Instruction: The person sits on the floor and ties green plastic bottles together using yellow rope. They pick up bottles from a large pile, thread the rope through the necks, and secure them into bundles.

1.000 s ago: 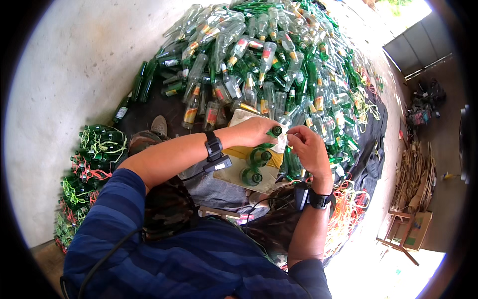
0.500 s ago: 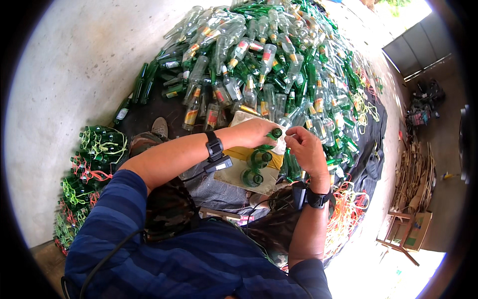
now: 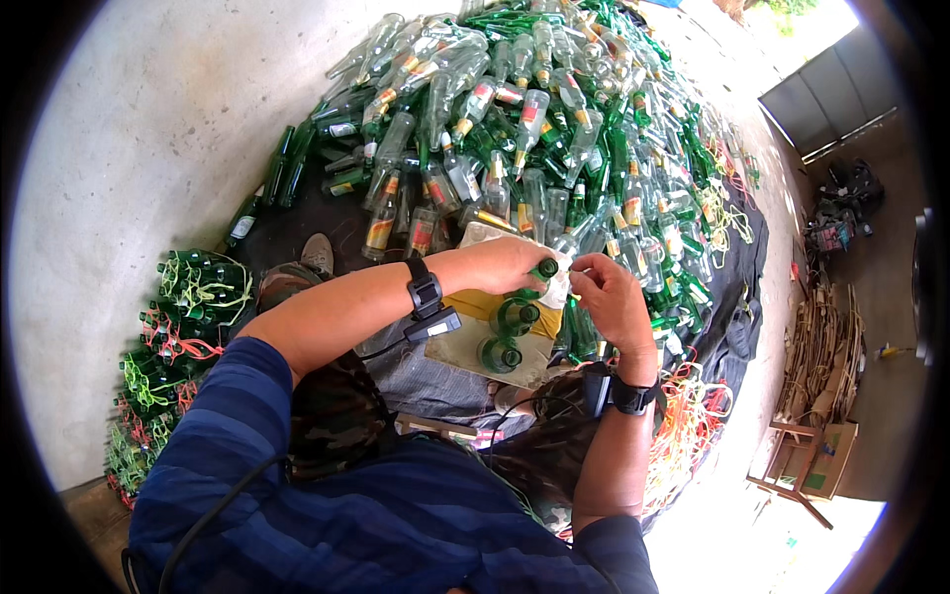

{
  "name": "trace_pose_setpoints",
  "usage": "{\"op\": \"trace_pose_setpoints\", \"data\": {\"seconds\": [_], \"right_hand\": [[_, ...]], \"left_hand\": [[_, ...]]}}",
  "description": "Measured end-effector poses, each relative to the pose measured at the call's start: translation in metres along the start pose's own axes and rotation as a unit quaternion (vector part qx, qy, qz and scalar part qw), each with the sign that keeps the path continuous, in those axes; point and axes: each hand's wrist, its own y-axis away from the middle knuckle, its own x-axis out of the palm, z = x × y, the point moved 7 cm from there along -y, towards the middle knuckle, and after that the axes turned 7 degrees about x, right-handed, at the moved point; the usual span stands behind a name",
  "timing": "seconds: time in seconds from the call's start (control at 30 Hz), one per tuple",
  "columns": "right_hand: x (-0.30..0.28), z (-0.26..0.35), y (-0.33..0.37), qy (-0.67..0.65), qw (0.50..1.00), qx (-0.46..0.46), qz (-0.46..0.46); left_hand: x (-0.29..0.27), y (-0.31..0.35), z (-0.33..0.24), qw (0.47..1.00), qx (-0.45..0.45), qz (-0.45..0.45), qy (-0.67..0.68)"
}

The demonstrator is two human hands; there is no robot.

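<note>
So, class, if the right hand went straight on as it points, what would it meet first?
Probably the green bottle in the left hand, just beyond the right hand; depth is unclear.

In my picture, the left side is filled by 1 pale wall (image 3: 148, 129) with small dark marks. Far to the right I see 1 stack of brown cardboard (image 3: 821, 356); just below it, 1 wooden frame (image 3: 811, 460) beside 1 cardboard box (image 3: 839, 455). Above the stack is 1 dark heap (image 3: 846, 193), its contents unclear to me. Higher, I notice 1 grey panel (image 3: 831, 84) and some greenery (image 3: 790, 8).
</note>
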Motion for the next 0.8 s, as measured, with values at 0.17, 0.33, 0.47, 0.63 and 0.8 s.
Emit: {"op": "trace_pose_setpoints", "data": {"seconds": [0.17, 0.33, 0.47, 0.63, 0.8], "right_hand": [[-0.003, -0.002, 0.0, 0.006, 1.0, 0.007, -0.002], [0.001, -0.006, -0.003, 0.001, 1.0, 0.008, -0.002], [0.003, -0.009, -0.003, -0.026, 0.999, 0.013, 0.016], [0.003, -0.003, 0.001, -0.02, 0.999, 0.032, 0.009], [0.005, -0.002, 0.0, -0.016, 0.999, 0.033, 0.023]], "left_hand": [[0.002, -0.002, 0.0, 0.999, -0.015, 0.027, -0.016], [-0.002, 0.001, 0.003, 1.0, 0.011, 0.005, -0.007], [0.01, -0.001, 0.015, 1.0, -0.002, -0.007, -0.002], [0.011, 0.001, 0.018, 1.0, -0.019, 0.002, -0.001], [0.013, 0.008, 0.028, 0.999, -0.029, -0.012, -0.019]]}}
